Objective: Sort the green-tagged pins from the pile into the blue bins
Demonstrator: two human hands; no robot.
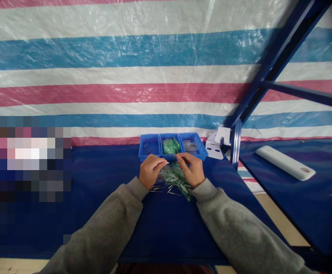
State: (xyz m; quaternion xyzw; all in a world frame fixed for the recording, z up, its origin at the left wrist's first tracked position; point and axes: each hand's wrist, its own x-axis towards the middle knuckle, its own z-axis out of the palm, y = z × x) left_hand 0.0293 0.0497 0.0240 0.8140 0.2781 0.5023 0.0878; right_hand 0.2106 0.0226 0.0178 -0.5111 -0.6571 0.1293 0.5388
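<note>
My left hand (150, 172) is closed in a pinch, and the tip of a small thin shiny piece (167, 163) pokes out between thumb and forefinger. Opposite it, my right hand (194, 169) also has its fingertips pressed together; what they hold, if anything, is too small to make out. Below and between the hands lies a pile of small clear and green plastic bags (172, 177). Several thin metal pin-like pieces (174, 193) are scattered at the near side of the pile, some beside my left wrist.
Behind my hands stand three blue bins: the left bin (144, 146) holds a few thin pieces, the middle bin (168, 136) green bags, the right bin (202, 151) clear bags. White cut-out sheets (215, 150) lie beside them. A blue metal post (235, 144) and a white oblong device (286, 163) are at right.
</note>
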